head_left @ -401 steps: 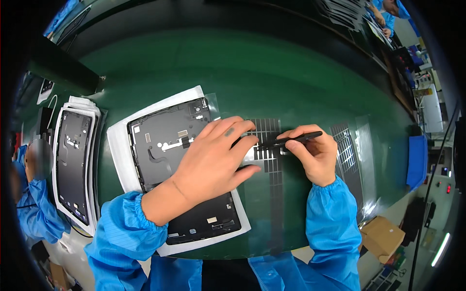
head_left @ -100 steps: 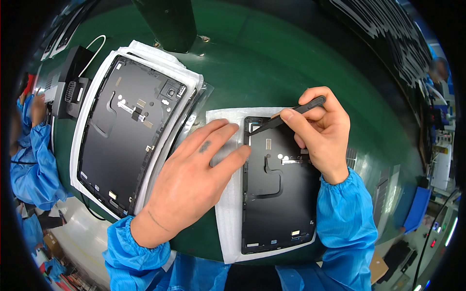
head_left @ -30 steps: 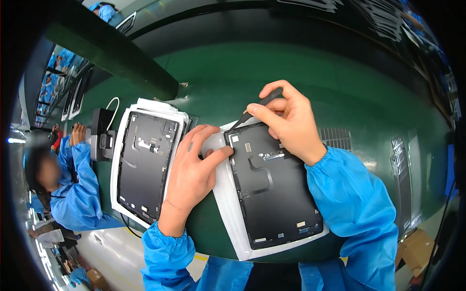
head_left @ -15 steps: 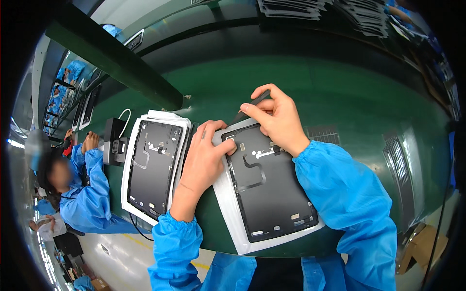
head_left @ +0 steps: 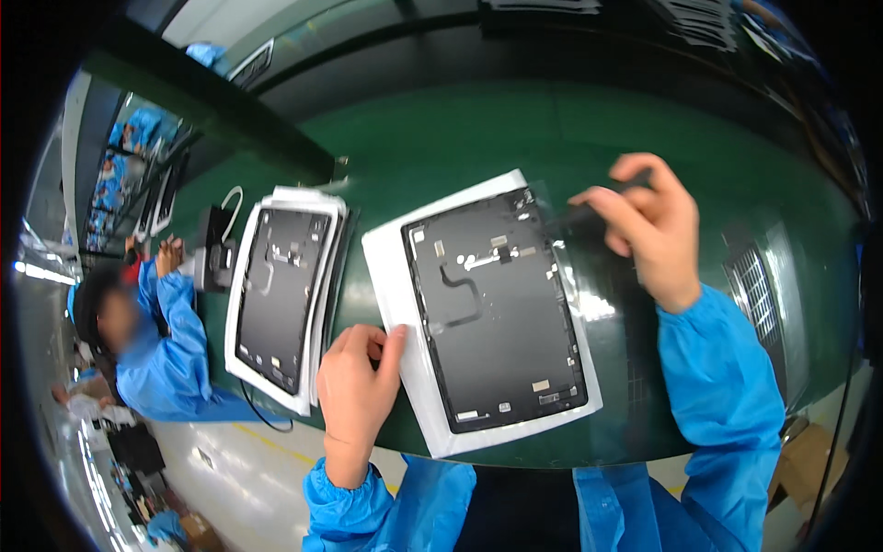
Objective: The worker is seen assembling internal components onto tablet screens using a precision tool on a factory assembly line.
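Note:
A black tablet back housing [head_left: 510, 331] with small fitted parts and a curved flat cable lies inner side up on a white sheet [head_left: 386, 248] in front of me. At the sheet's left edge is my left hand [head_left: 359, 382], fingers loosely curled, thumb apart, nothing seen in it. My right hand [head_left: 658, 230] is raised beyond the housing's upper right side, closed around a dark slim tool [head_left: 635, 181]. Motion blurs the tool, so its kind is unclear. Something like clear film shows faintly between that hand and the housing.
Left of me, a similar housing [head_left: 285, 285] rests on stacked white sheets, beside a black device [head_left: 216, 253] with a white cable. A green post [head_left: 230, 115] rises behind. A dark slotted strip [head_left: 759, 294] lies right. A co-worker in blue [head_left: 166, 368] sits left.
My right hand has moved right, off the housing's top edge, with the tool. My left hand has let go of the upper left corner and come down toward me.

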